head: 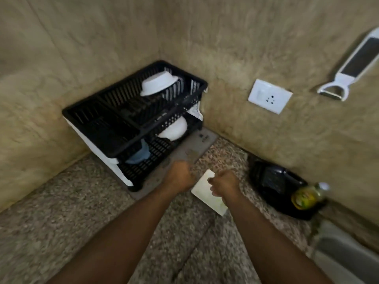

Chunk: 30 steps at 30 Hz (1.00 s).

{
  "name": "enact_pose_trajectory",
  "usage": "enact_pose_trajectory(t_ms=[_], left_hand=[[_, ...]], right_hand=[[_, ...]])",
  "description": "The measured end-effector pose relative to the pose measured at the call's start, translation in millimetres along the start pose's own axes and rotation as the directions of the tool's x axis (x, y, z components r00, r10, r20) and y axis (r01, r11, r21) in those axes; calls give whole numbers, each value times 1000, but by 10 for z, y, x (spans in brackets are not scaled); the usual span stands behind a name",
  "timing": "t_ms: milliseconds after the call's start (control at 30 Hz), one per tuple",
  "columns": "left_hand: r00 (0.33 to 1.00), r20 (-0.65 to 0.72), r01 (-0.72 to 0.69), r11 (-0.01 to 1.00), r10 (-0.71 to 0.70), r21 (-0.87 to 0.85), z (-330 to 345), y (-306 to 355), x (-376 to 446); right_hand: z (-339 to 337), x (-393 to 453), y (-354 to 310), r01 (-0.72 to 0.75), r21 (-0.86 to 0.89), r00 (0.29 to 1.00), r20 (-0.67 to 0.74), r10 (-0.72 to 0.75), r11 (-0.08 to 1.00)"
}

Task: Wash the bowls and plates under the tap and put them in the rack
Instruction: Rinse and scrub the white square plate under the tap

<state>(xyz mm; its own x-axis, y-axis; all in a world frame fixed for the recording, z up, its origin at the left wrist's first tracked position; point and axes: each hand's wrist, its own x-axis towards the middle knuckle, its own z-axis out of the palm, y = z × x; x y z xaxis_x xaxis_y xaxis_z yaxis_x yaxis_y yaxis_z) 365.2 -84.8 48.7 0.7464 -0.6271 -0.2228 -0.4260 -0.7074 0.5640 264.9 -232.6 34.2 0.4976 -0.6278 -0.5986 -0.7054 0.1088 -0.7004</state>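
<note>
White bowls [159, 85] already racked, upper and lower tiers of rack [131, 119]. Right hand [224, 184] clamped on plate [205, 189] just before rack; left hand [179, 176] curled, contents unclear.

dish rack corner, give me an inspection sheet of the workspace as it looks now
surface: speckled stone counter, grey mat under the rack
job's things: black two-tier dish rack; white bowl upturned on top tier; white bowl and blue bowl on lower tier; white rectangular plate held above counter
clutter: black tray with oil bottle
grippers: right hand grips the plate; left hand curled beside it, contact unclear
cables: nothing seen
surroundings: beige walls, wall socket, peeler hanging
</note>
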Motion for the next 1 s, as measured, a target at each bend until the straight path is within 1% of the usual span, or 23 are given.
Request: enact_pose_trajectory(t_ms=[33, 100, 133, 167, 233, 300, 400, 500, 567, 633, 700, 733, 800, 867, 933, 1000], left_hand=[[998, 47, 47, 998, -46, -37, 147, -21, -16], [984, 148, 109, 993, -102, -45, 372, -22, -25], [971, 205, 133, 990, -120, -50, 460, 2, -25], [956, 255, 171, 982, -147, -75, 536, 35, -43], [942, 272, 237, 963, -196, -127, 703, 40, -61], [944, 220, 280, 949, -245, -146, 852, 49, -94], [943, 165, 319, 925, -288, -208, 957, 156, -203], [927, 143, 372, 902, -348, -217, 1057, 291, -375], [920, 137, 393, 871, -368, -295, 1109, 413, -514], [902, 180, 432, 797, -393, -423, 1167, 619, -692], [882, 248, 470, 695, -402, -545, 1268, 903, -887], [881, 264, 470, 667, -393, -578, 1322, 1047, -971], [897, 269, 440, 640, -352, -630, 1494, 1385, -1151], [911, 261, 410, 622, -320, -668, 1718, 1756, -1302], [918, 276, 395, 606, -284, -690, 1942, 2108, -1420], [920, 307, 392, 563, -244, -728, 2199, 2484, -1518]], right_hand=[[-40, 14, 120, -40, -84, 999, -35, 37, 996], [-139, -10, 309, -117, -248, 988, -126, 88, 962], [-184, -25, 372, -138, -293, 983, -161, 93, 946], [-205, -11, 448, -136, -298, 980, -180, 84, 945], [-244, -9, 558, -131, -244, 979, -187, 86, 961], [-269, 18, 677, -128, -187, 974, -211, 87, 974], [-352, 20, 819, -148, -162, 971, -210, 112, 976], [-513, -37, 1024, -163, -163, 975, -177, 134, 973], [-633, -48, 1212, -119, -116, 982, -159, 100, 986], [-809, -154, 1411, -87, -21, 990, -111, 85, 996], [-1065, -293, 1638, -98, 112, 986, -127, 112, 989], [-1210, -371, 1721, -86, 140, 984, -141, 106, 986], [-1595, -568, 1898, -58, 170, 977, -192, 91, 984], [-2069, -774, 2073, -55, 221, 968, -226, 106, 974], [-2555, -932, 2255, -14, 190, 957, -283, 68, 982], [-3076, -1097, 2391, 40, 87, 924, -382, -4, 995]])
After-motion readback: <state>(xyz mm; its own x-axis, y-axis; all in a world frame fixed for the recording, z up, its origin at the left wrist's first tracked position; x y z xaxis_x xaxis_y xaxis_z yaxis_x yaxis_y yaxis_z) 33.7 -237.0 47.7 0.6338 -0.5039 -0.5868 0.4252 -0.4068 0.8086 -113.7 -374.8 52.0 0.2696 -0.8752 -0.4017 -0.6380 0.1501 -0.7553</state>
